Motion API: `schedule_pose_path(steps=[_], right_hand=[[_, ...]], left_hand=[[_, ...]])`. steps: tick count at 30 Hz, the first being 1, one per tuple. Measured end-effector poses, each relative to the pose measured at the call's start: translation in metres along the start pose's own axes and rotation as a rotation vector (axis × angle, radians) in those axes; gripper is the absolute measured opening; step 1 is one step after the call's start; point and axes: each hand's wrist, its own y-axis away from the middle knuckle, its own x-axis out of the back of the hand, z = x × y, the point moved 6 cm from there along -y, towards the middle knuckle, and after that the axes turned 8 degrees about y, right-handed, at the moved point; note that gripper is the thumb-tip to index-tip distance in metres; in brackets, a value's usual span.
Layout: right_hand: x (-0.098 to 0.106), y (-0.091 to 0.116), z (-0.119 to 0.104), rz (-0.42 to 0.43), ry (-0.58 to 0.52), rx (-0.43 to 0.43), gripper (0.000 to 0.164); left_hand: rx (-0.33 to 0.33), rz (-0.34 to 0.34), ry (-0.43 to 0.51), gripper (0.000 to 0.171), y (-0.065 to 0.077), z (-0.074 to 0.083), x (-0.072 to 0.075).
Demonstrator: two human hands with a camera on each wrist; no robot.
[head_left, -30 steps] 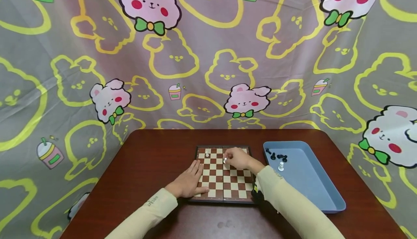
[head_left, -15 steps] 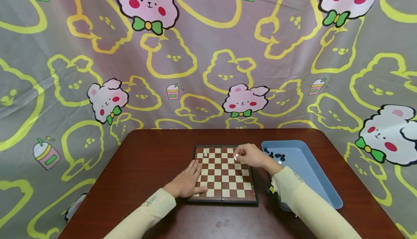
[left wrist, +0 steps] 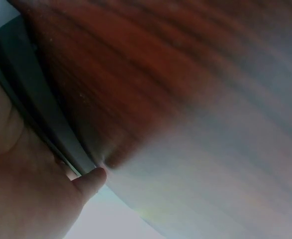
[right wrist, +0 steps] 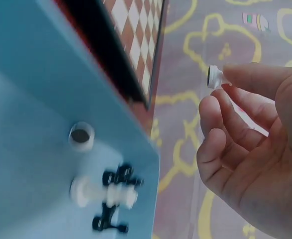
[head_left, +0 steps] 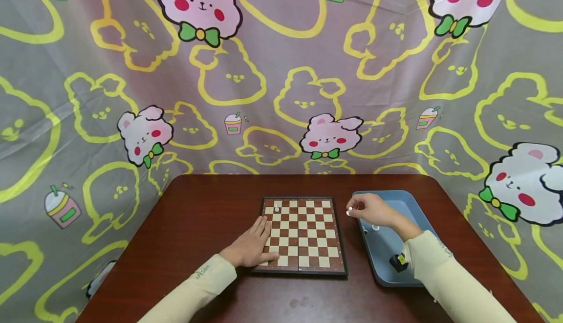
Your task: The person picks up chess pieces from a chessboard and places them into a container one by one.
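Observation:
My right hand (head_left: 371, 209) pinches a white chess piece (right wrist: 215, 77) between thumb and fingertips, its dark underside showing in the right wrist view. This hand is over the left rim of the blue tray (head_left: 381, 259). With fingers spread, my left hand (head_left: 251, 246) rests on the left edge of the chessboard (head_left: 317, 237); its thumb lies near the board's lower left corner. One small white piece (head_left: 276, 208) stands at the far left of the board. Inside the tray, the right wrist view shows white pieces (right wrist: 81, 137) and several black pieces (right wrist: 105, 219), somewhat blurred.
The board lies on a dark red-brown wooden table (head_left: 211, 205), left of the tray. A patterned curtain (head_left: 259, 118) surrounds the table's back and sides. A small black device with a yellow mark (head_left: 399, 262) hangs under the right wrist.
My right hand has lifted the white chess piece from the board's far middle and carried it right, to the tray's left rim. The left hand has stayed on the board.

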Motion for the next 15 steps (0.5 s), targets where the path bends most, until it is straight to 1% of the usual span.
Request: schedule_pose_path(steps=[4, 8, 11, 15], right_hand=[[0.010, 0.013, 0.012, -0.005, -0.026, 0.005, 0.008], [0.020, 0.023, 0.025, -0.009, -0.033, -0.019, 0.010], [0.024, 0.029, 0.037, -0.012, -0.026, -0.053, 0.010], [0.025, 0.036, 0.053, -0.011, -0.012, -0.071, 0.010]], left_hand=[[0.004, -0.005, 0.019, 0.098, 0.000, 0.000, -0.001], [0.018, -0.007, -0.001, 0.098, -0.001, -0.002, -0.002], [0.019, -0.004, -0.012, 0.098, -0.002, -0.004, -0.004], [0.020, -0.004, -0.001, 0.098, -0.001, -0.003, -0.004]])
